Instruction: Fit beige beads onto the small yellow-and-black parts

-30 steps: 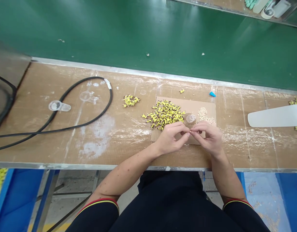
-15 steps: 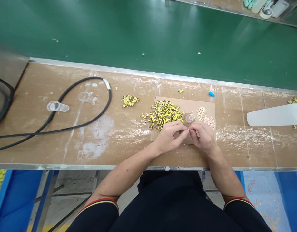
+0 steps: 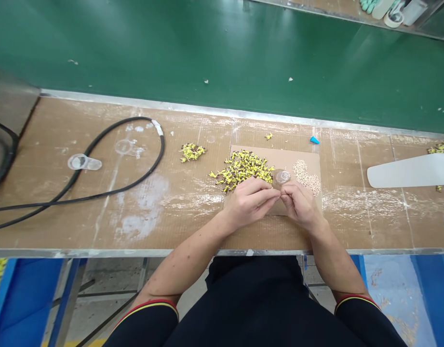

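Bright indoor light, hazy glare (soft-edged) across green surface, stretched edges

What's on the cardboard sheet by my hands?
Yellow-and-black pieces, a round container and pale pieces. Your left hand and right hand cover part of it; anything beneath is hidden.

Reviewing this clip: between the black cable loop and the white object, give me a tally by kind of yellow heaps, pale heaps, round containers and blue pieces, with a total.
Yellow heaps: 2, the large heap and the small heap
Pale heap: 1
Round container: 1
Blue piece: 1
Total: 5
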Tool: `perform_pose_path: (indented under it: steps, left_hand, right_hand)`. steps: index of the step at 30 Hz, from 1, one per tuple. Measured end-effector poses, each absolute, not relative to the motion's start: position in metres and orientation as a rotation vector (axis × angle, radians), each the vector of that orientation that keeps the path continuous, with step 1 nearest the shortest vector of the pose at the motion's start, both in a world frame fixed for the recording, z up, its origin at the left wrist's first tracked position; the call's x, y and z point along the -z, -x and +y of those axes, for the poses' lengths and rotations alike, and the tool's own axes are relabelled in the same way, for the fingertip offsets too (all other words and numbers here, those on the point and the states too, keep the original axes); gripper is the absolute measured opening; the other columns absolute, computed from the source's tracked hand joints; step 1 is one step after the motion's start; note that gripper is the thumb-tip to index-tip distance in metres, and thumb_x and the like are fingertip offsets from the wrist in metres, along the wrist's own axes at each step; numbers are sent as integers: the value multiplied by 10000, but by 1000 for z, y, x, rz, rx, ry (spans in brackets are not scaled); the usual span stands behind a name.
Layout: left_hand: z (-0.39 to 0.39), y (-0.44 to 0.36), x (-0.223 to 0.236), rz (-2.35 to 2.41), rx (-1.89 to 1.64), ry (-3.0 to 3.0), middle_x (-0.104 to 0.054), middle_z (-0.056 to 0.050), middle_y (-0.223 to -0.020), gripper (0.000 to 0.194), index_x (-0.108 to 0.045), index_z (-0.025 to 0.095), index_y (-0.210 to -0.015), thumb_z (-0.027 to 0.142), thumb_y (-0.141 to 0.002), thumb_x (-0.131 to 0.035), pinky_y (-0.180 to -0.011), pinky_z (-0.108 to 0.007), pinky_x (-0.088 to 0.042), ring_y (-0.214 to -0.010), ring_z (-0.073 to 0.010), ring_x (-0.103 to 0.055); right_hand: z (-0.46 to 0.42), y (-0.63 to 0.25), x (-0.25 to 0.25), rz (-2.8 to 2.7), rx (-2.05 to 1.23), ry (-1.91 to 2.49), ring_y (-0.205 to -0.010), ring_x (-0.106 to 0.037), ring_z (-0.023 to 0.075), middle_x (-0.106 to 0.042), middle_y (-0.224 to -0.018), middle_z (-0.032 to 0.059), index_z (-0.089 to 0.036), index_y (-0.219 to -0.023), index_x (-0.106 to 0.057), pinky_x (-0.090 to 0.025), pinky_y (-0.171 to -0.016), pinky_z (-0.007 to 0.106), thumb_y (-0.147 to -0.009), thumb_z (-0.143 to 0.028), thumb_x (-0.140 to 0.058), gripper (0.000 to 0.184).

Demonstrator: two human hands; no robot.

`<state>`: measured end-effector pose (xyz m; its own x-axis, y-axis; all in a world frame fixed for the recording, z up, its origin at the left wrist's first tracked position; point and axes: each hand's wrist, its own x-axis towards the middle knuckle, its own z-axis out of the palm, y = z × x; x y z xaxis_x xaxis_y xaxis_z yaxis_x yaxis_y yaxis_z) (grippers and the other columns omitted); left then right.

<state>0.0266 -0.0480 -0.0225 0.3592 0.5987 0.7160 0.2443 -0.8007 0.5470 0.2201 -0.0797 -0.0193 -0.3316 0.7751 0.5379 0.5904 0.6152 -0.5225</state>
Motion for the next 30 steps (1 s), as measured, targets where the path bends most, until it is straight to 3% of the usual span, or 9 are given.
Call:
perform_pose_path:
  steps: [6, 20, 26, 30]
  left_hand:
    - [-47, -26, 21, 717, -1418, -2260, -705, -17, -788, 52, -680, 189, -896, 154, -933, -696, -644, -247, -533, -693, -128, -652]
    - [-52, -31, 17, 634, -1443, -2039, -684, -17, -796, 34, -680, 183, -914, 167, -940, -695, -633, -221, -556, -706, -116, -660]
    - [-54, -32, 17, 655, -1441, -1999, -706, -22, -823, 65, -698, 188, -941, 126, -922, -692, -643, -231, -560, -712, -118, -669]
    - [-48, -25, 15, 751, -1372, -1858, -726, -36, -874, 107, -719, 194, -1006, 151, -969, -628, -706, -271, -573, -775, -134, -684]
  right_hand:
    - [-80, -218, 13, -2005, -363, 1019, -722, -656, 178, -672, -799, 31, -242, -970, -597, -523, -626, 302, -1026, -180, -516, 116]
    - [-88, -213, 6, -1713, -704, 1005, -641, -605, 156, -664, -744, 6, -247, -915, -661, -502, -575, 293, -977, -236, -609, 82]
    - [-88, -213, 5, -1688, -694, 1056, -611, -583, 151, -651, -716, -3, -243, -870, -652, -480, -564, 290, -940, -194, -609, 95]
    - [-81, -230, 6, -1713, -480, 1219, -569, -531, 140, -614, -687, -15, -243, -857, -658, -432, -536, 282, -911, -167, -618, 102]
